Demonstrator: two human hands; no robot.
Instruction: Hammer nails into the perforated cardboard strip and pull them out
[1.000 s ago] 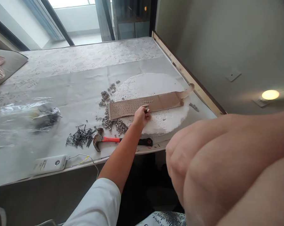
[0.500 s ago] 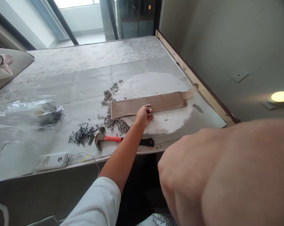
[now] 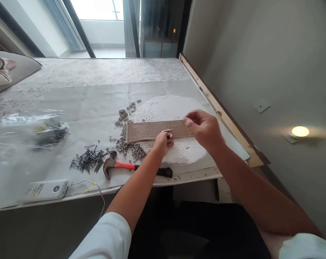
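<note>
A brown perforated strip, like cardboard (image 3: 143, 130), lies across a round white foam slab (image 3: 163, 108). Rows of small holes cover its left part, and a short row of pale dots, like nail heads, shows near its middle. My left hand (image 3: 163, 141) is closed at the strip's near edge, with what look like the thin metal shanks of nails between its fingers. Over the strip's right part is my right hand (image 3: 204, 127), thumb and forefinger pinched together; whatever they hold is too small to make out. A claw hammer (image 3: 125, 166) with red and black handle lies below.
Left of the hammer is a pile of nails (image 3: 88, 159). Grey crumbs (image 3: 122, 144) lie around the strip's left end. A white power bank (image 3: 48, 190) with a cable sits at the front edge. Clear plastic wrapping (image 3: 27, 127) lies left; a wooden rail (image 3: 222, 111) borders the right.
My right hand has swung down from close before the camera to the strip's right part. My left hand stays closed at the strip's near edge. The view has shifted slightly.
</note>
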